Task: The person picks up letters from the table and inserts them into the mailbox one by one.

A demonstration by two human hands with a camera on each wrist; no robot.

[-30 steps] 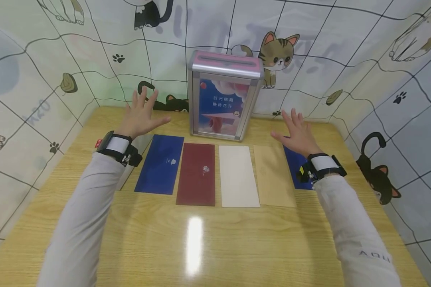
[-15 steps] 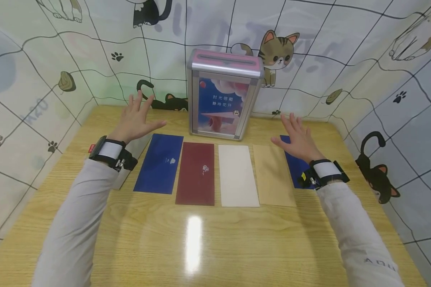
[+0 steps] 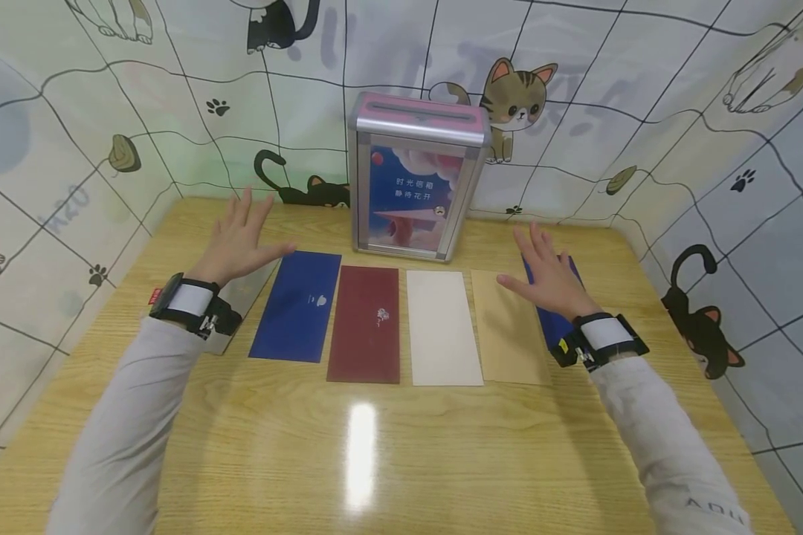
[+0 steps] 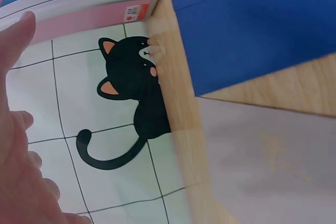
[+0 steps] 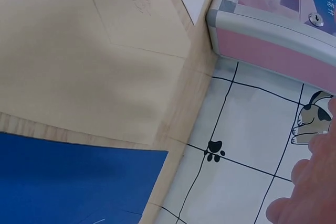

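Both hands hover over the table with fingers spread, holding nothing. My left hand (image 3: 230,245) is above a pale grey envelope (image 4: 268,156) at the row's left end, mostly hidden beneath it in the head view. Beside that lie a blue envelope (image 3: 297,308), a dark red envelope (image 3: 364,327) with a small silver print, a white envelope (image 3: 444,331) and a tan envelope (image 3: 511,342). Over another blue envelope (image 5: 73,182) at the right end is my right hand (image 3: 550,279), its thumb overlapping the tan one. Flap lines show on the tan envelope in the right wrist view.
A silver-framed letter box (image 3: 418,193) with a pink slotted top stands behind the row, a lock on its front. Cat-printed sheeting (image 3: 227,82) encloses the wooden table (image 3: 455,461) at the back and sides. Light glares on the tabletop nearer the person.
My left hand has drifted left and nearer the person. My right hand has also come slightly nearer. The envelopes and letter box have stayed put.
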